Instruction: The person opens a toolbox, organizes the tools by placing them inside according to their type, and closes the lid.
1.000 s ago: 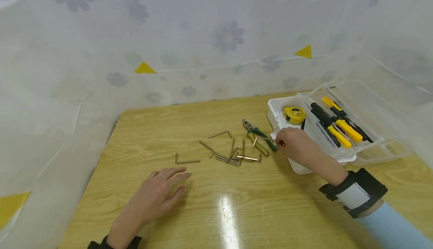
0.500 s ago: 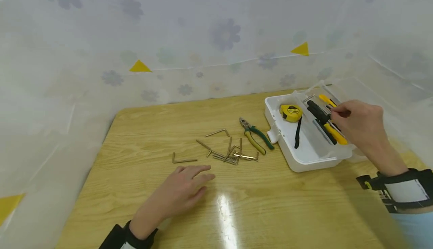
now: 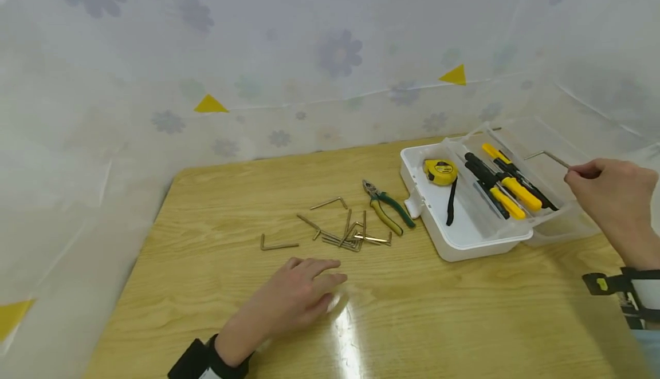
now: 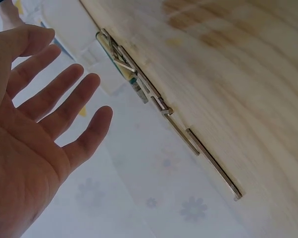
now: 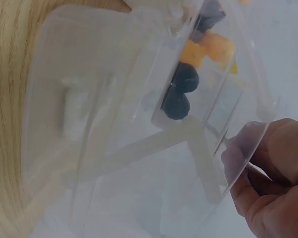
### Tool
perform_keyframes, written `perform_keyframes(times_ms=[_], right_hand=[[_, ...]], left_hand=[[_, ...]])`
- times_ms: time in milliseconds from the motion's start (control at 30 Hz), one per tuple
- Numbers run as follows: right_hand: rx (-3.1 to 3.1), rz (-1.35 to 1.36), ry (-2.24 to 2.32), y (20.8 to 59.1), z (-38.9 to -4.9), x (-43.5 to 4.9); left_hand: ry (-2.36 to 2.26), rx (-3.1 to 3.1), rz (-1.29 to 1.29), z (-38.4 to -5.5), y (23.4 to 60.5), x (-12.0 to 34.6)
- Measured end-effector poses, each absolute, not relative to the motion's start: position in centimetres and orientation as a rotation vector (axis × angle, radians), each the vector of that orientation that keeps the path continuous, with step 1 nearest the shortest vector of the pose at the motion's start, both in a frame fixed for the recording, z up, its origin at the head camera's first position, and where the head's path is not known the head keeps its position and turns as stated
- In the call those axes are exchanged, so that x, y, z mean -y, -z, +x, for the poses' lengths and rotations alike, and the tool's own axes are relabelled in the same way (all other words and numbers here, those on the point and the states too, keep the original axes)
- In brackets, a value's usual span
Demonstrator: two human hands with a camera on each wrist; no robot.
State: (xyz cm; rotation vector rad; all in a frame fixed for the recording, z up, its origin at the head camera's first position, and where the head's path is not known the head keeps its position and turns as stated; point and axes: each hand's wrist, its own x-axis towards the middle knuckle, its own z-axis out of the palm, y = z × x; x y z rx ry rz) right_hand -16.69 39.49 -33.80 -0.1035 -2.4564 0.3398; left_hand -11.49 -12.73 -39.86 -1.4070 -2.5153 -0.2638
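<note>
Because your right hand (image 3: 613, 190) pinches the hex key (image 3: 553, 157) by one end, right of the white box (image 3: 466, 252), it could swivel loose; left of that box, your left hand (image 3: 299, 292) spreads.

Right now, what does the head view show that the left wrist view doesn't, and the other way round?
Only the head view shows the yellow tape measure and the L-shaped rod pinched by the right hand.

Only the left wrist view shows the palm of the left hand; the head view has its back.

Both show the loose rods on the wooden tabletop, the pliers and the flowered sheet.
</note>
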Motion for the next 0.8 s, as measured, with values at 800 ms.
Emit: perform_keyframes(times_ms=[800], right_hand=[[2.716,-0.006,-0.195,30.8,-23.0,-40.6]], left_hand=[[0.275,2.544,-1.426,-11.4,40.5,12.8]])
